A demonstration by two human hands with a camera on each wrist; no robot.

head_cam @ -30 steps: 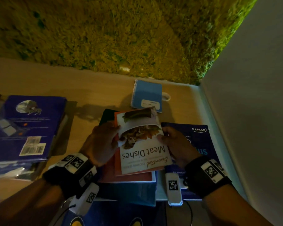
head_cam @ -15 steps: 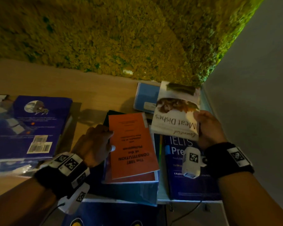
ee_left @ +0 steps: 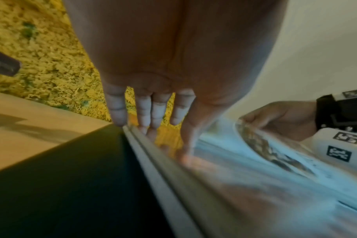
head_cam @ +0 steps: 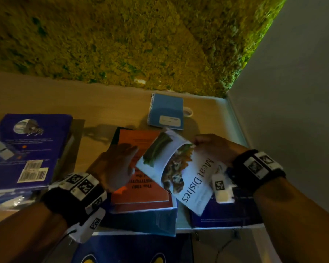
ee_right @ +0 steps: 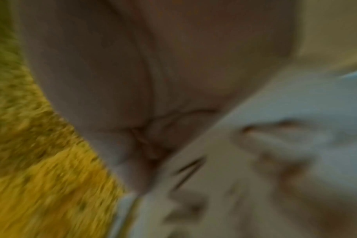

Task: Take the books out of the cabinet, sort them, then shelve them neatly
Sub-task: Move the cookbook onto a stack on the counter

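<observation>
My right hand [head_cam: 211, 149] grips the white "Meat Dishes" cookbook [head_cam: 180, 173] by its far edge and holds it tilted above the book piles. In the left wrist view the same cookbook [ee_left: 275, 153] shows at the right with the right hand [ee_left: 279, 119] on it. My left hand [head_cam: 116, 164] lies with straight fingers [ee_left: 145, 109] on the orange "Constitution" book [head_cam: 141, 188], which tops a stack in the middle. A dark blue book [head_cam: 226, 211] lies under the cookbook at the right. The right wrist view is blurred.
A blue spiral notebook [head_cam: 166, 112] and a white ring [head_cam: 187, 112] lie further back on the wooden surface [head_cam: 65, 99]. A stack of large blue books [head_cam: 27, 149] sits at the left. A mossy yellow-green wall [head_cam: 141, 38] stands behind, a white wall [head_cam: 292, 92] at the right.
The right hand lifted the cookbook off the orange book, carried it to the back right, and has now brought it back down and left, turned askew. The left hand stayed on the orange book.
</observation>
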